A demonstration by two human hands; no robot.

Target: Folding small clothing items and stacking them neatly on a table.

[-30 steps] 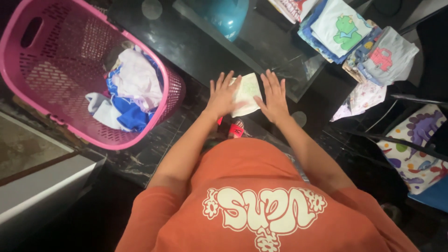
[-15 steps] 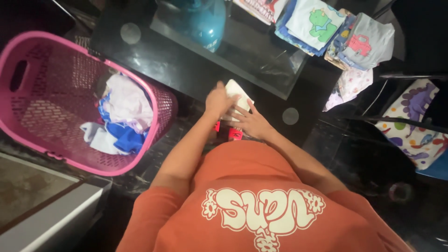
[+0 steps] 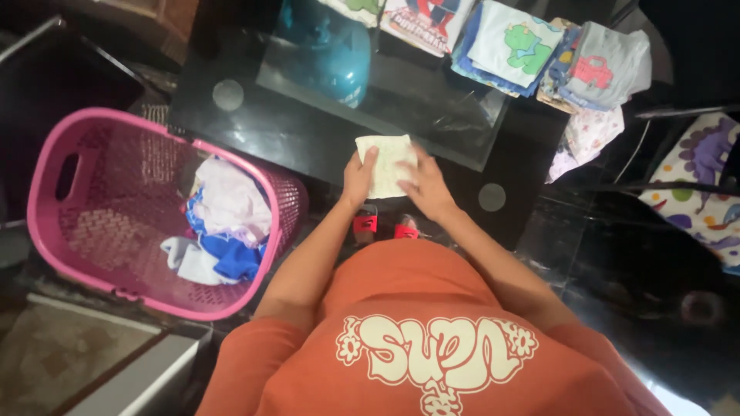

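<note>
A small folded pale cloth (image 3: 385, 162) lies at the near edge of the black glass table (image 3: 308, 131). My left hand (image 3: 358, 179) grips its left side, thumb on top. On the cloth's right side rests my right hand (image 3: 422, 185), fingers pressing on it. Both hands hold the same piece. My orange shirt fills the bottom of the view.
A pink laundry basket (image 3: 69, 231) with white and blue clothes (image 3: 220, 223) stands at my left. Stacks of folded children's clothes (image 3: 555, 54) sit at the table's far right. A teal round object (image 3: 327, 46) is on the table. A dinosaur-print fabric (image 3: 705, 177) lies at right.
A second ago both hands lay flat beside the spread cloth. The cloth has since been folded smaller, and both hands now close on it. The view has shifted.
</note>
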